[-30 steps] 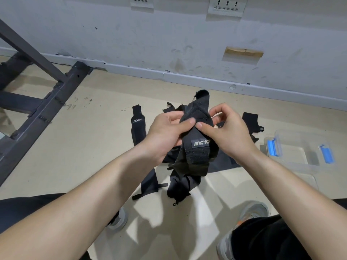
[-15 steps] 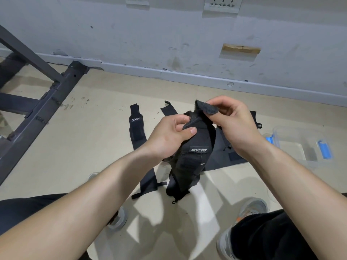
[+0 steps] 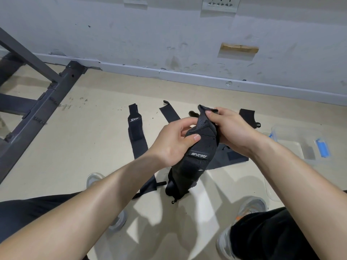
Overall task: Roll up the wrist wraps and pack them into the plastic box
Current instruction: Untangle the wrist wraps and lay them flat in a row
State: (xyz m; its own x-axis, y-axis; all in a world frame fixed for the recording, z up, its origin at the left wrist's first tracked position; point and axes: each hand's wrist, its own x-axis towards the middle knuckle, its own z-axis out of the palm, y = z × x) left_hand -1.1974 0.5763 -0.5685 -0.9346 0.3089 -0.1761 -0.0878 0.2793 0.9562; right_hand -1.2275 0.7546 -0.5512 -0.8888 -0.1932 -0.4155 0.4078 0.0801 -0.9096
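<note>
Both hands [image 3: 202, 136] pinch the black wrist wrap [image 3: 195, 156] at its top.

Black wrist wrap [image 3: 197, 158] between both hands

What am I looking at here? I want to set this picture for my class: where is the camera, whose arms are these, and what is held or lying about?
There is no machine. A person wears a camera on the head, and it looks down at their own bare arms. The left hand and the right hand both grip one black wrist wrap, whose lower end hangs down. The other wraps lie flat on the floor. A clear plastic box sits at the right, and a dark metal frame stands at the left.
</note>
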